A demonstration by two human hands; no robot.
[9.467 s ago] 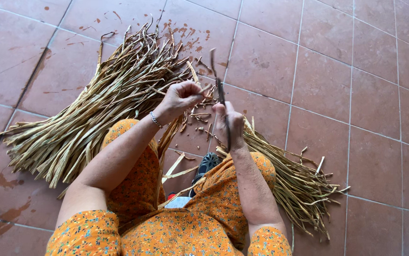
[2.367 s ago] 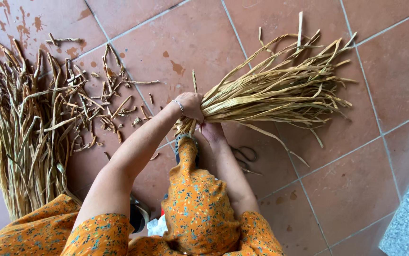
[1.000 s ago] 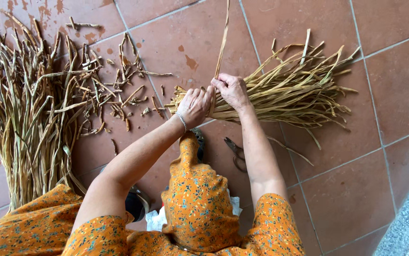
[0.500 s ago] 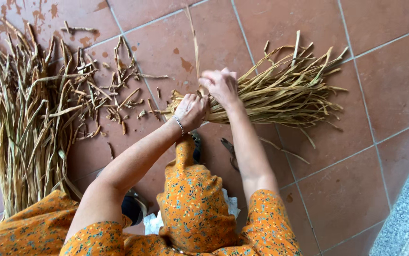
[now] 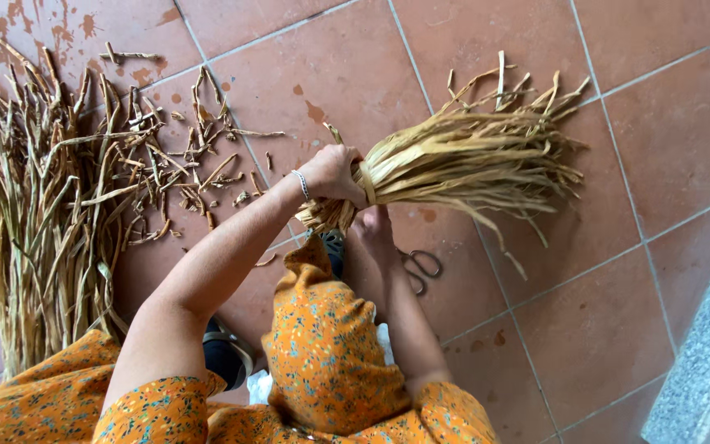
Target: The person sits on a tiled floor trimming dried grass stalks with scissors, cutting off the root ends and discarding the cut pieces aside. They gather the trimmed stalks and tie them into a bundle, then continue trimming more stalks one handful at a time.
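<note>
Two hands at work on one bundle of dried straw-coloured strips (image 5: 470, 156), lying on the reddish tile floor (image 5: 618, 271) with loose ends fanned to the right and cut ends gathered at the near side. Left hand (image 5: 334, 174) clamped over the neck of the bundle where a strip band wraps it; right hand (image 5: 371, 230) tucked beneath the cut ends, fingers mostly hidden, so grip impossible to tell. Best handled, by the look of it, with steady squeeze at the neck, band kept flat and snug, stub ends level. Scissors (image 5: 420, 265) on the tile just beside the right wrist; larger loose pile of strips (image 5: 34, 214) well apart to the left, short offcuts (image 5: 182, 156) between. Compared with half a second earlier: upright strip above the hands gone from view, right hand dropped from atop the bundle to under it
</note>
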